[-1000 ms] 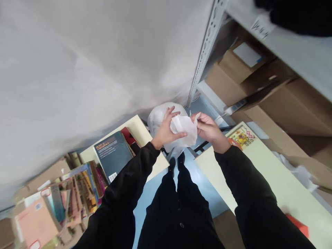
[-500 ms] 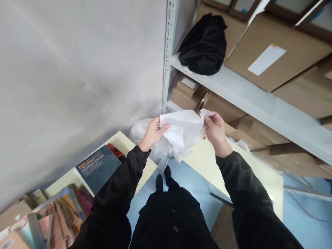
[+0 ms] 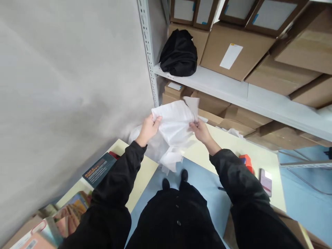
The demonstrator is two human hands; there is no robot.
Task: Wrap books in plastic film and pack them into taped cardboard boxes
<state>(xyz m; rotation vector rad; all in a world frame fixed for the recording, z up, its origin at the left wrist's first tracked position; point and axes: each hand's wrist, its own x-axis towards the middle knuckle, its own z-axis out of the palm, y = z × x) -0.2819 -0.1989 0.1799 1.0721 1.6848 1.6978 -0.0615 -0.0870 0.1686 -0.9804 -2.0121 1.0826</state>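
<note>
I note the white sheet [image 3: 174, 119] at frame centre, left hand [image 3: 148, 131] and right hand [image 3: 201, 132] each closed in a pinch on it. Step in hand, I judge: spreading; next move calls for even tension.

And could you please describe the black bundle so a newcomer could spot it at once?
Start at the grey metal shelving. Beside its left upright, on the shelf, sits the black bundle: soft and rumpled, unlike the brown cardboard boxes next to it.
</note>
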